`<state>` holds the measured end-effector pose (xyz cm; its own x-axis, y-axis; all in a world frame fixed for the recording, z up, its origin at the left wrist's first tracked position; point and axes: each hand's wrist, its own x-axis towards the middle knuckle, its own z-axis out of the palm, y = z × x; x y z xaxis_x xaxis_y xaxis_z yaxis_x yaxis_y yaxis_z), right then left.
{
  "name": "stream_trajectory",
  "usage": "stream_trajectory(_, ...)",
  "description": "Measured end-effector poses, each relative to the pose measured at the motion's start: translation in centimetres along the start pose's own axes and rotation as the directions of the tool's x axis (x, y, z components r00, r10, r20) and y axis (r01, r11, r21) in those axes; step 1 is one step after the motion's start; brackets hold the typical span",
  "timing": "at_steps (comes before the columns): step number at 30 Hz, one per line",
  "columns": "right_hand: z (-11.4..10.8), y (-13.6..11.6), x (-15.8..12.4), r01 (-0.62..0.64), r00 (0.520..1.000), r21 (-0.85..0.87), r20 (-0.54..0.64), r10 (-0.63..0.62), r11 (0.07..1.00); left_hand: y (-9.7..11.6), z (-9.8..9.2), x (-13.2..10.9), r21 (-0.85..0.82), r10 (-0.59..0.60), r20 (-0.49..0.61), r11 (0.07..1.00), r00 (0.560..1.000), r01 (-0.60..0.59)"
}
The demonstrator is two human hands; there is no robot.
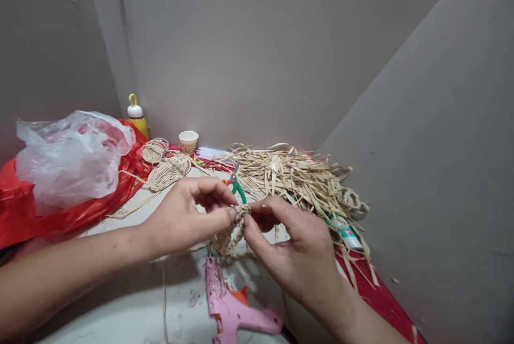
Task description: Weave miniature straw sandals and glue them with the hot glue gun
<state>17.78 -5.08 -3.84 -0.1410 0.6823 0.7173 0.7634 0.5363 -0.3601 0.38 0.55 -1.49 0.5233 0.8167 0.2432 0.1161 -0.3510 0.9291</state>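
Note:
Between my two hands is a small braided straw piece (229, 239), its top edge pinched from both sides. My left hand (196, 212) grips it with thumb and fingertips. On the other side, my right hand (291, 239) closes thumb and forefinger on the same edge. The lower part of the piece hangs above the white tabletop, partly hidden by my fingers. Just below it lies a pink glue gun (231, 304) with an orange trigger, its nozzle end close under the straw piece. Green-handled scissors (237, 189) lie behind my hands.
A heap of dry straw strips (293, 172) spreads at the back right. Coiled straw pieces (168, 170) lie at the back left near a paper cup (188, 142) and a yellow bottle (138, 119). Plastic bags (76, 156) fill the left. Grey walls (249, 54) enclose the table.

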Motion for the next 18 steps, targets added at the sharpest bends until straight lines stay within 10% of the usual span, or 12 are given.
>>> stream_trajectory(18,-0.29,-0.49,0.15,-0.171,0.985,0.219,0.062,0.161,0.961,-0.41,-0.44,0.59,-0.303,-0.156,0.16,0.932,0.975,0.199)
